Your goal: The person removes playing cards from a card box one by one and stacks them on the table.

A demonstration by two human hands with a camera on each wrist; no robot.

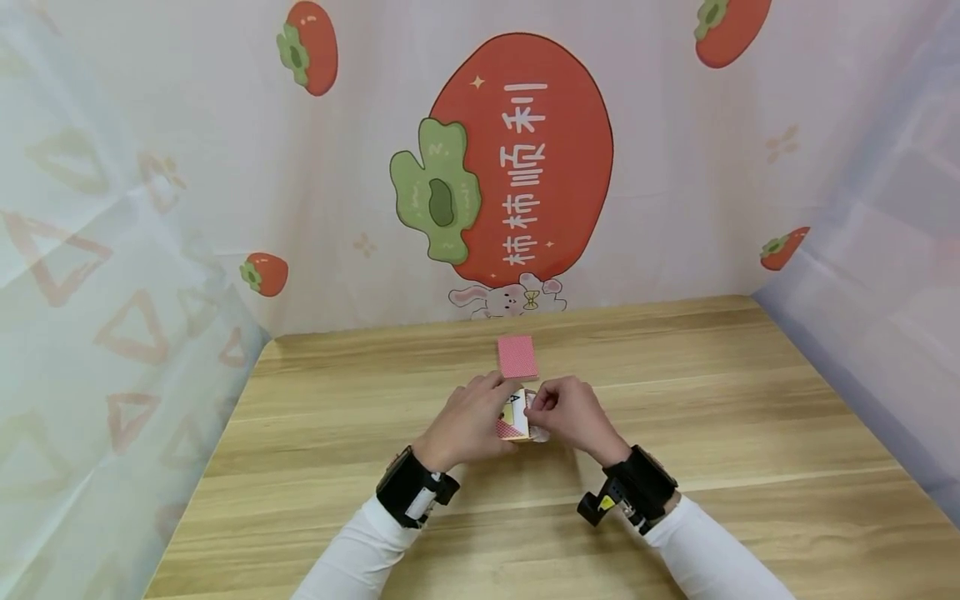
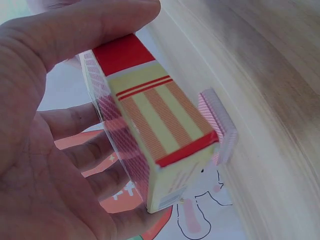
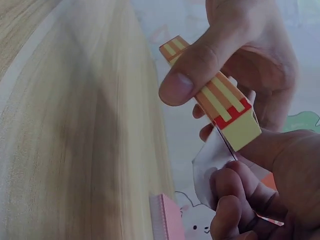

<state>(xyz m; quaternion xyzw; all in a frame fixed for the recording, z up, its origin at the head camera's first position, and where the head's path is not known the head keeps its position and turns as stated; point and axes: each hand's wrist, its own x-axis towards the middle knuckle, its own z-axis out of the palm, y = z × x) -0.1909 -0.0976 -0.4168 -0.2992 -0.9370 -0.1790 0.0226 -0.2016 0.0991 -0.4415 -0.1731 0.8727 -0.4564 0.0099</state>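
My left hand [image 1: 465,421] grips a playing-card box [image 1: 514,422] by its narrow sides, thumb along one striped edge and fingers on the opposite one. The box has red patterned faces and cream-and-orange striped sides, seen close in the left wrist view [image 2: 165,117]. At one end of the box, a white flap [image 3: 207,162] stands out. My right hand [image 1: 573,414] pinches this flap between thumb and fingertips. Just beyond both hands, a deck of red-backed cards [image 1: 517,357] lies on the table.
The wooden table [image 1: 322,500] runs back to a pale cloth backdrop [image 1: 660,167] printed with persimmons. Cloth sides [image 1: 90,317] stand at the left and right. A black wrist camera band [image 1: 408,487] sits on each wrist, below white sleeves.
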